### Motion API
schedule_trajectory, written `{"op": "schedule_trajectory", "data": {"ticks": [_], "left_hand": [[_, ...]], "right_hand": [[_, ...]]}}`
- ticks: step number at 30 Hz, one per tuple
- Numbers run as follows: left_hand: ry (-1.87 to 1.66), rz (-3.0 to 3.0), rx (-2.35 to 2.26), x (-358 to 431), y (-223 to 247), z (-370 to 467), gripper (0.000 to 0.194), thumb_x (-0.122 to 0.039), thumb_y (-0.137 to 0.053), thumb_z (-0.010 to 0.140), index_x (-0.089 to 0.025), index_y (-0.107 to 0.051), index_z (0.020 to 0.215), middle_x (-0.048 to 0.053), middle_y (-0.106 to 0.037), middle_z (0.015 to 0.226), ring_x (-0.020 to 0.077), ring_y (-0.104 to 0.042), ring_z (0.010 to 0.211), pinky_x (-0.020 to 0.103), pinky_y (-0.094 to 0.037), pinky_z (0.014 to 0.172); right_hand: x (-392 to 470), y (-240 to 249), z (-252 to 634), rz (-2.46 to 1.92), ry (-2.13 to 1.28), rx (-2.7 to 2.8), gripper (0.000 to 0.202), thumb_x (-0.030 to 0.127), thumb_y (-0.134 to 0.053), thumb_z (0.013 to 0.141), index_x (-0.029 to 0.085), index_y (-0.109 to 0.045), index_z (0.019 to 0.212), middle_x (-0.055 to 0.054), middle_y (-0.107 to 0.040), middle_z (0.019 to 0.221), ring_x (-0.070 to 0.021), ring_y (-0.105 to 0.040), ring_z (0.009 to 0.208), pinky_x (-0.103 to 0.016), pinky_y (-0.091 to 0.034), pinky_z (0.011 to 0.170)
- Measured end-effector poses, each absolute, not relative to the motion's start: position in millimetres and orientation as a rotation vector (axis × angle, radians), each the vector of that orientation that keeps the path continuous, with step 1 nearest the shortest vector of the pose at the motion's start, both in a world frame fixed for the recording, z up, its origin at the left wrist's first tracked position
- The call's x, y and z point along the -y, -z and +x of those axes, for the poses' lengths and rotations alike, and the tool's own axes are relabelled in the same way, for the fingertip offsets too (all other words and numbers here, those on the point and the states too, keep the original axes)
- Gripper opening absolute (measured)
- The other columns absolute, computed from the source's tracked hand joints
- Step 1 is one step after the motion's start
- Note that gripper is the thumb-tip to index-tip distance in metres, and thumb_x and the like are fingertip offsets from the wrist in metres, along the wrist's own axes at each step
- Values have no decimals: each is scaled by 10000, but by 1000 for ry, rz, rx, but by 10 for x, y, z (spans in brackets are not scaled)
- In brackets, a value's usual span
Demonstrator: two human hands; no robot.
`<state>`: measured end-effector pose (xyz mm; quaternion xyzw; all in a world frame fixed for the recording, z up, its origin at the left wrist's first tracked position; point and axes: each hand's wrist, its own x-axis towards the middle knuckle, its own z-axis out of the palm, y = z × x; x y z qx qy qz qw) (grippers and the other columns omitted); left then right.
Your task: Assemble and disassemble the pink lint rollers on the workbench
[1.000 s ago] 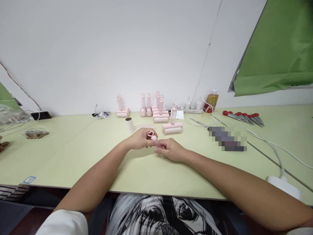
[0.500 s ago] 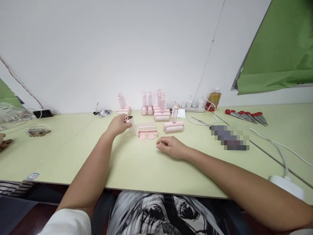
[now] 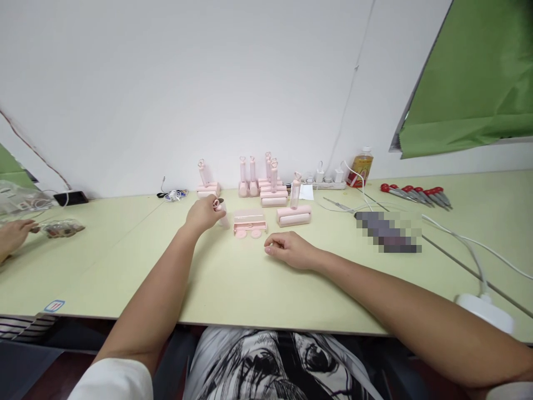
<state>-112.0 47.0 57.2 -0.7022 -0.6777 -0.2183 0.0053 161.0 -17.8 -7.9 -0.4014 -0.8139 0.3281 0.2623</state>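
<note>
My left hand (image 3: 202, 215) is closed around a pink lint roller handle (image 3: 217, 205) with a ring at its top. Just right of its fingers an upright whitish roll (image 3: 224, 219) stands on the table; I cannot tell if they touch it. An open pink lint roller case (image 3: 250, 221) lies to the right of that, with two round pink end caps (image 3: 241, 234) in front. My right hand (image 3: 291, 250) rests on the table with fingers loosely curled, holding nothing visible. A whole pink lint roller (image 3: 293, 215) stands behind it.
More pink lint rollers (image 3: 273, 197) stand along the wall. At the right are a drink bottle (image 3: 360, 168), red-and-grey tools (image 3: 418, 194), a blurred-out object (image 3: 387, 232) and white cables (image 3: 478, 244). Another person's hand (image 3: 16, 236) touches a clear bag (image 3: 62, 228) at the left.
The other person's hand has come further in from the left, to the clear bag. My view has shifted slightly; both my hands stay nearly where they were.
</note>
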Motion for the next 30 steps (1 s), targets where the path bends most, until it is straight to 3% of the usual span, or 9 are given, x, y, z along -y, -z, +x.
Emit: {"op": "schedule_trajectory", "data": {"ticks": [6,19,30], "left_hand": [[636,-2224,2116,-490,-556,-1130,246,-425,-591,711,-213,-471,679,0,-594,686,161,-527,625,257,-262,526],[704,-2164,2191,-570,-524,-1161,381,-569,-628,705,-195,-557,716,22,-620,709,170,-551,636,261,-280,522],[651,-2122,2287,-558,-540,-1146,402,-599,-612,707,-198,-593,709,40,-651,735,191,-579,663,265,-292,516]], "right_hand": [[171,84,1609,-1090,-882,2206,232,401,-548,848,189,-644,837,48,-443,600,-110,-404,569,-244,-306,550],[166,98,1610,-1083,-896,2206,250,416,-541,852,191,-650,850,48,-432,601,-111,-398,567,-245,-309,551],[164,103,1613,-1088,-897,2204,239,408,-543,851,195,-651,853,50,-445,609,-110,-405,570,-245,-315,549]]}}
